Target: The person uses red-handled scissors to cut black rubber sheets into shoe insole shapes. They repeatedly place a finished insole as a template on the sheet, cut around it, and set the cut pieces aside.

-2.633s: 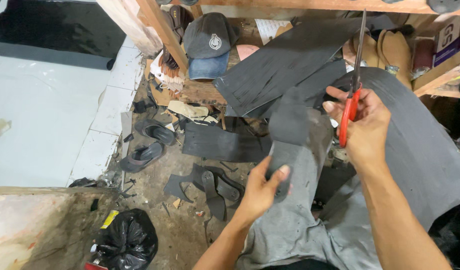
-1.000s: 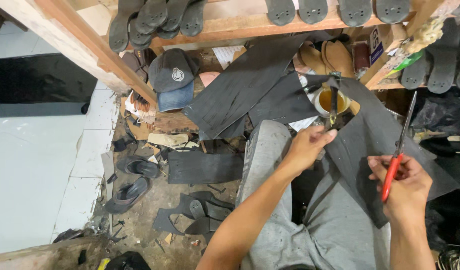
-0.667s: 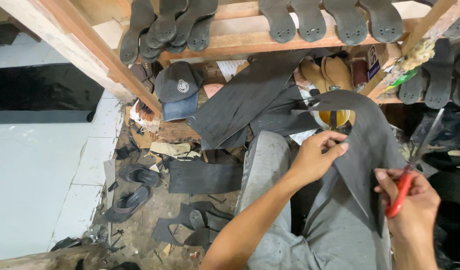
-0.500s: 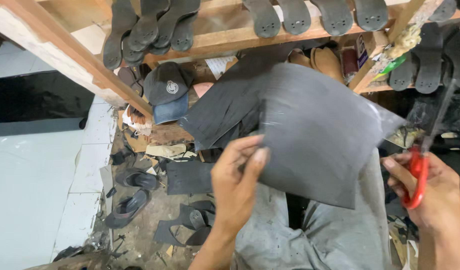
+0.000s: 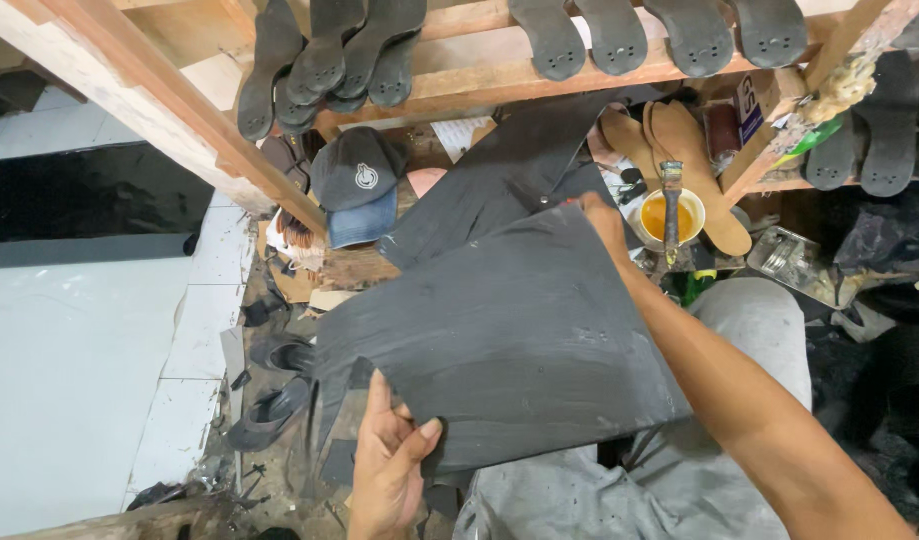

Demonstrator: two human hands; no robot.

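A large black rubber sheet [image 5: 510, 340] lies spread flat over my lap in grey trousers [image 5: 580, 495]. My left hand [image 5: 388, 468] grips its near left edge, thumb on top and fingers underneath. My right hand [image 5: 604, 218] reaches across to the sheet's far right corner and holds it there, with the fingers partly hidden behind the edge. No scissors show in either hand. More black sheet material [image 5: 500, 180] lies beyond, leaning toward the shelf.
A wooden shelf [image 5: 480, 85] overhead carries several black soles [image 5: 320, 65]. Below it are a dark cap [image 5: 355, 175], tan insoles [image 5: 680, 160] and a white cup of glue with a brush [image 5: 668, 215]. Sandals [image 5: 275, 400] lie on the dirt floor beside white tiles [image 5: 80, 370].
The sheet swung left and down to lie flat across my lap. My left hand shifted to its near edge. My right hand, earlier holding red scissors, now grips the far corner; the scissors are out of sight.
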